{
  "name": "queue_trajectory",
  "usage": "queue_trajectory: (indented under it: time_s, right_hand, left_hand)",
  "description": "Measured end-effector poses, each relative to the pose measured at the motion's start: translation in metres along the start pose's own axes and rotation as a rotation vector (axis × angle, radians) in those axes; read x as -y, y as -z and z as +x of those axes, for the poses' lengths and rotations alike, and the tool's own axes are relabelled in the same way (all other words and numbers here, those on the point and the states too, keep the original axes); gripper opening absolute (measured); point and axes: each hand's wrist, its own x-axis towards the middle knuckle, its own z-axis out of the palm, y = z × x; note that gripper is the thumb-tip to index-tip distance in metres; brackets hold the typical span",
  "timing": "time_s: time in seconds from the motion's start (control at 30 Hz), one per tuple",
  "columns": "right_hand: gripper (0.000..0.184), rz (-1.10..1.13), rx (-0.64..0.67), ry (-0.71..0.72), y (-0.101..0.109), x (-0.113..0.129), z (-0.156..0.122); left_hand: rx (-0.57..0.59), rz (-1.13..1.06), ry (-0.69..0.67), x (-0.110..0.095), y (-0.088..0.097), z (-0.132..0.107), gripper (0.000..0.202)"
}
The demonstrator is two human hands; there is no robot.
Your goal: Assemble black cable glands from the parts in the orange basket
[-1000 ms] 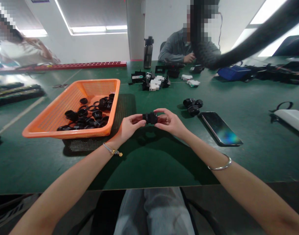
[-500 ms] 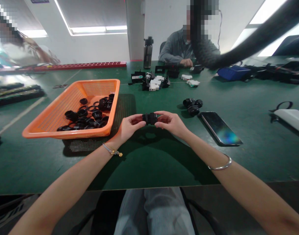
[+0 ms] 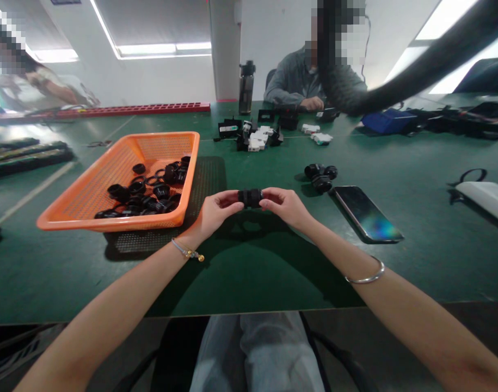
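Between my hands, just above the green table [image 3: 249, 272], is a black plastic threaded fitting [image 3: 251, 198], like a cable gland, lying sideways. My left hand [image 3: 216, 212] pinches its left end between thumb and fingers. At the other end, the thumb and fingers of my right hand [image 3: 287, 207] close on the fitting's right tip. To my left stands an orange basket [image 3: 110, 224] with several black fittings and rings [image 3: 146, 190] inside. A small group of black fittings [image 3: 321, 177] lies on the table beyond my right hand.
A phone [image 3: 367, 214] lies right of my right hand, with a white device [image 3: 487, 198] farther right. Black and white parts [image 3: 259, 136] and a bottle [image 3: 246, 87] stand farther back. A person [image 3: 293, 79] sits opposite; a dark blurred tube [image 3: 395, 81] crosses the upper right.
My right fingers have shifted slightly outward along the fitting, so more of its right end shows. My left hand stays nearly in place.
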Motion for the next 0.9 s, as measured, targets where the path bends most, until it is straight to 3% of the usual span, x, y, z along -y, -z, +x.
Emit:
queue_trajectory:
  time_s: [0.2, 0.33, 0.5, 0.9]
  right_hand:
    - [0.041, -0.063, -0.014, 0.037, 0.004, 0.002, 0.000]
    - [0.049, -0.086, -0.029, 0.151, 0.007, 0.009, -0.003]
    - [0.038, -0.150, -0.004, 0.256, 0.008, 0.012, -0.006]
    - [0.035, -0.197, -0.021, 0.220, 0.009, 0.011, -0.004]
  left_hand:
    - [-0.009, -0.048, -0.002, 0.002, 0.000, 0.002, 0.043]
    - [-0.027, -0.076, 0.002, 0.004, 0.000, 0.004, 0.043]
    - [-0.049, -0.106, 0.020, 0.003, -0.001, 0.003, 0.042]
    - [-0.027, -0.047, 0.004, 0.002, 0.001, 0.002, 0.044]
